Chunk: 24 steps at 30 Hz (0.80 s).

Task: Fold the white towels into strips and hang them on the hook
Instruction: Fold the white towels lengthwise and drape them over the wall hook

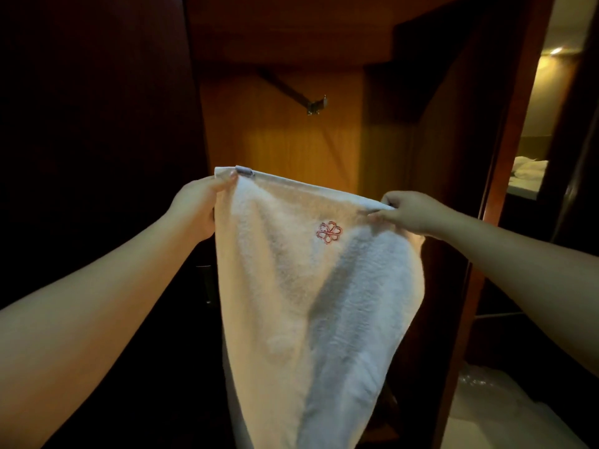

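Up front, white towel point(311, 286) stretched (hook point(316, 105) above), both hands' fingers point(384, 215) pinching its top corners.

The towel point(291, 286) ran off the bottom edge, its lower end unseen below the grips. The left hand point(197, 209) had its fingertips tucked behind the cloth. Left of that grip, everything sank into black. Beyond the right hand point(408, 215), pale heaps point(528, 171) were too blurred to name.
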### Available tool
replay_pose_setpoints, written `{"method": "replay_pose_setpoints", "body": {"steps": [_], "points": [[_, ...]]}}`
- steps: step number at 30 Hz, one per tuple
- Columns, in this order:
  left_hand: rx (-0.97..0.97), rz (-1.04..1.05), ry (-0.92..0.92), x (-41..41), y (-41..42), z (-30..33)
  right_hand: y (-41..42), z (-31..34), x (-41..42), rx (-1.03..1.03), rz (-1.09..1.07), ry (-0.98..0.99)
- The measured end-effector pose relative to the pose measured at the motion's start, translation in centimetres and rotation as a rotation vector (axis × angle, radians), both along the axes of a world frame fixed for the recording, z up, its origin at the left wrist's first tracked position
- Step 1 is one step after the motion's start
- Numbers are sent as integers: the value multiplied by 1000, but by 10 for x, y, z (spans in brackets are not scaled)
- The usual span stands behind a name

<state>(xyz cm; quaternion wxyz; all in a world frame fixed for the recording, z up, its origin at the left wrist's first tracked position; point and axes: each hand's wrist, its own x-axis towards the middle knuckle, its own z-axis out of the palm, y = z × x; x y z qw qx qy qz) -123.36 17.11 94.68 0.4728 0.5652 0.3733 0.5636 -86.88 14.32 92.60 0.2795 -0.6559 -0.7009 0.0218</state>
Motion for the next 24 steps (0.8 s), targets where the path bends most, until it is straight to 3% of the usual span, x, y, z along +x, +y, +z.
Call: {"method": "replay_pose_setpoints", "body": {"steps": [6, 12, 16, 18, 22, 24], "points": [[-40, 83, -85, -4, 6, -2, 2, -12, 10, -148, -38, -51], [-124, 96, -121, -15, 16, -12, 0, -18, 9, -122, -172, -78], [-206, 144, -135, -5, 16, -23, 4, -18, -8, -213, -107, -37], [-201, 132, -92, 3, 17, -29, 5, -15, -17, -270, -56, 40], [-122, 82, -13, 21, 5, -38, 1, -5, -34, -437, 158, 438], [-81, 53, -27, 33, -6, -41, -4, -2, -43, -460, 278, 546]]}}
